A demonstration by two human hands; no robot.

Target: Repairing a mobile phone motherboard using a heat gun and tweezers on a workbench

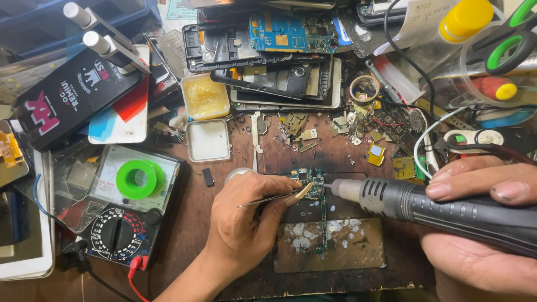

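Cluttered from edge to edge, our brown table (235, 184) leaves bare wood only near the front middle. That is where the narrow green circuit board (319, 201) lies, its lower end over a scorched, white-flecked mat (358, 249). Our left hand (246, 223) is closed on thin tweezers (274, 197), tips touching the board's upper part. Our right hand (481, 223) grips a black hot-air tool (447, 210), its grey nozzle just beside the board from the right.

Left of the hands a multimeter (120, 223) carries a green spool (137, 179); its red lead trails off the front edge. Behind it lie a black phone box (72, 95) and two small tins (207, 117), one holding yellow paste. Along the far edge stacked phone frames and a blue board (291, 33) crowd in, with loose metal scraps (347, 128) strewn just behind the work. At the right far corner stand a yellow-capped bottle (464, 19), green-handled scissors (512, 45) and tangled cables (425, 140), hemming in the right arm.
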